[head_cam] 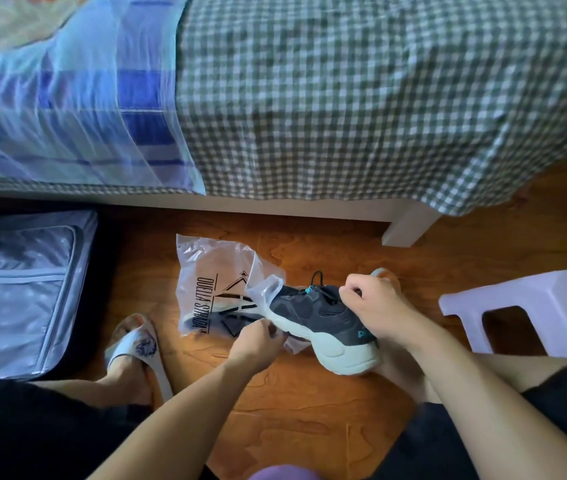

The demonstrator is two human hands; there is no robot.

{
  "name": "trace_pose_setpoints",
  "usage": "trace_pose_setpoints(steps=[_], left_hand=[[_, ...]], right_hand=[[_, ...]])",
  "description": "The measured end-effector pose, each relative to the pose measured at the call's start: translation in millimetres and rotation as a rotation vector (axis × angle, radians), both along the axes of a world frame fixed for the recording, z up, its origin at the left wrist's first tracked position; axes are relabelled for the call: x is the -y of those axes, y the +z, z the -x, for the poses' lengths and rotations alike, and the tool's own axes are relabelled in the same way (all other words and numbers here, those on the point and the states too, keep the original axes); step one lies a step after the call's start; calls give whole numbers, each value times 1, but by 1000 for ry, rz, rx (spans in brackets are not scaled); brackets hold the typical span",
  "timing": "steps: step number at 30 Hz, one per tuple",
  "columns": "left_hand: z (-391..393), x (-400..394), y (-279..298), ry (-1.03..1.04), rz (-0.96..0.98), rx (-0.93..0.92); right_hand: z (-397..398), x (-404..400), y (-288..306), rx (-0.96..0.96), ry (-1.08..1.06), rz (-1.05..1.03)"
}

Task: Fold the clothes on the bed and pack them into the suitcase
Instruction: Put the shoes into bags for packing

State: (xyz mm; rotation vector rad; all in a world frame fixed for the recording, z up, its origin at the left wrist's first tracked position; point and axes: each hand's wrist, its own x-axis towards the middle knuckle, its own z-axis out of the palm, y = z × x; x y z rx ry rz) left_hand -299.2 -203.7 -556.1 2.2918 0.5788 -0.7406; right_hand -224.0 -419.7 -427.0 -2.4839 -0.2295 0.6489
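1. A wooden floor [309,410] with a glossy orange-brown grain fills the lower half of the frame; a bed [361,98] spans the top, on a white frame with a square leg at centre right.
2. A green-and-white checked sheet [379,116] drapes over the bed's edge; at upper left lies blue plaid bedding under sheer netting [67,116].
3. The suitcase [15,289] lies open on the floor at the left edge, showing a shiny grey lining with a zipped panel.
4. A pale plastic stool [534,306] stands at the right edge.
5. The left hand [257,341], at lower centre, has its fingers curled, pinching the open edge of a clear plastic bag [212,282] that lies on the floor below the bed.
6. The right hand [372,303] is curled round the collar of a shoe [316,317], gripping it near the black laces.
7. The shoe is dark mesh with teal accents and a thick, sculpted white sole; its toe sits just inside the bag's mouth.
8. The bag is thin and crinkled, printed with black lettering and a geometric logo.
9. A foot in a patterned slipper [140,344] rests on the floor between suitcase and bag.
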Motion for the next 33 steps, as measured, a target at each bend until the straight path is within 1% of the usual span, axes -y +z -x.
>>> trace_pose_setpoints(steps=[3,5,7,11,14,17,20,23,26,29,31,33], left_hand=[[-7,6,-1,71,15,26],[-8,10,-4,155,12,48],[-8,13,-5,197,26,36],[-10,20,-8,187,-80,-40],[-14,21,-8,243,-148,-14],[-14,19,1,151,-224,29],[-7,11,21,-17,-325,182],[-16,-2,59,-162,-412,297],[-26,-23,109,-213,-443,334],[-24,-59,155,-251,-466,374],[-19,-87,183,-284,-511,397],[-16,-108,204,-351,-571,384]], right_hand=[[-5,-2,-1,-7,40,-13],[-9,0,-2,9,35,-31],[-11,2,-2,15,28,-47],[-11,8,-3,32,-20,-18],[-16,18,-1,69,-46,14],[-14,22,4,83,56,116],[-9,17,17,119,168,162],[-7,7,40,202,191,82],[-4,-15,66,332,196,-56],[6,-45,91,504,213,-145],[20,-61,102,621,210,-140],[36,-71,105,752,171,-69]])
